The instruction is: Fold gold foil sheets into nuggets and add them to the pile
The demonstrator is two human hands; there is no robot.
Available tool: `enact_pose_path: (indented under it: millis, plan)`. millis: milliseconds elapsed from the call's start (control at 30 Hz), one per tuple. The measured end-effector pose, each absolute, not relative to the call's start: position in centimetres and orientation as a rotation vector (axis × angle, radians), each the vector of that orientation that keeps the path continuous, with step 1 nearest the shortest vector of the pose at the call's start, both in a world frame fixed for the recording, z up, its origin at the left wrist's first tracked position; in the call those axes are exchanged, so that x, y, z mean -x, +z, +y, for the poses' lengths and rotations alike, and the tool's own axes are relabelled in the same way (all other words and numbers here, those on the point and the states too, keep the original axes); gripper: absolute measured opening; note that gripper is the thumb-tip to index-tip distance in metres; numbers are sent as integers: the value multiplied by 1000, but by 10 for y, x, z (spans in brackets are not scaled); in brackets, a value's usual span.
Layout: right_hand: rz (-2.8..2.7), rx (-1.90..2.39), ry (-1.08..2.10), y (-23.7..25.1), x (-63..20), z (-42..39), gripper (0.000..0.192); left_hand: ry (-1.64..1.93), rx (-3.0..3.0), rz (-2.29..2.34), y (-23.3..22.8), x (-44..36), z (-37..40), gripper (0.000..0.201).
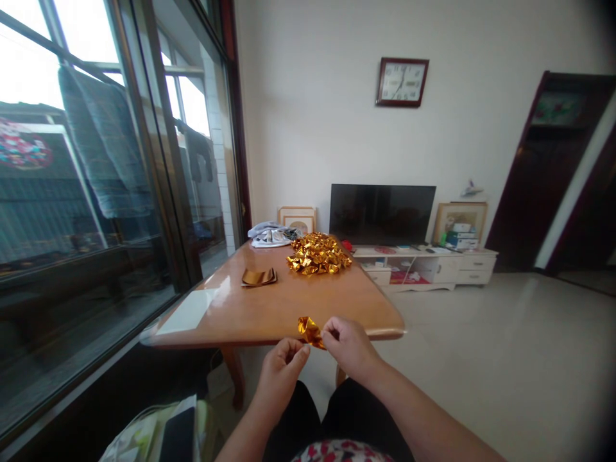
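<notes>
A small folded piece of gold foil paper [308, 330] is pinched between both hands just in front of the near edge of a wooden table [289, 301]. My left hand [283, 364] grips its lower left side. My right hand [347, 346] holds its right side with thumb and fingers. On the far part of the table lies a heap of folded gold foil pieces [318, 254]. A small stack of flat gold sheets [258, 276] rests to the left of the heap.
A crumpled cloth [270, 234] lies at the table's far end. Large windows [96, 192] run along the left. A television [382, 213] stands on a low white cabinet [433, 266] by the far wall. Bags [158, 430] sit on the floor at my left knee.
</notes>
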State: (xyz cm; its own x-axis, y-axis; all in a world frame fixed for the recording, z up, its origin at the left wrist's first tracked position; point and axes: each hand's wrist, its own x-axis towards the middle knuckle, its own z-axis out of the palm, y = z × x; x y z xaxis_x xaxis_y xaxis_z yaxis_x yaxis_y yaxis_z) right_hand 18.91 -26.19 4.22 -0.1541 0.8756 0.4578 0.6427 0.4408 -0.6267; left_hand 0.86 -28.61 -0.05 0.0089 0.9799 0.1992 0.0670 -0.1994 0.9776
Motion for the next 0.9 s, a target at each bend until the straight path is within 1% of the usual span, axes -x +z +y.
enact_pose_path:
  millis: [67, 200, 533, 900]
  plan:
    - [-1913, 1286, 317, 41, -187, -264, 14, 1325, -1393, 1150, -2, -15, -287, 38]
    - [-1958, 1257, 343, 39, -183, -267, 13, 1352, -1359, 1126, -4, -21, -287, 38]
    - [-1989, 1268, 306, 33, -182, -267, 13, 1357, -1275, 1170, -3, -27, -290, 30]
    - [-1949, 1306, 363, 29, -186, -263, 14, 1294, -1299, 1136, 2, -26, -293, 33]
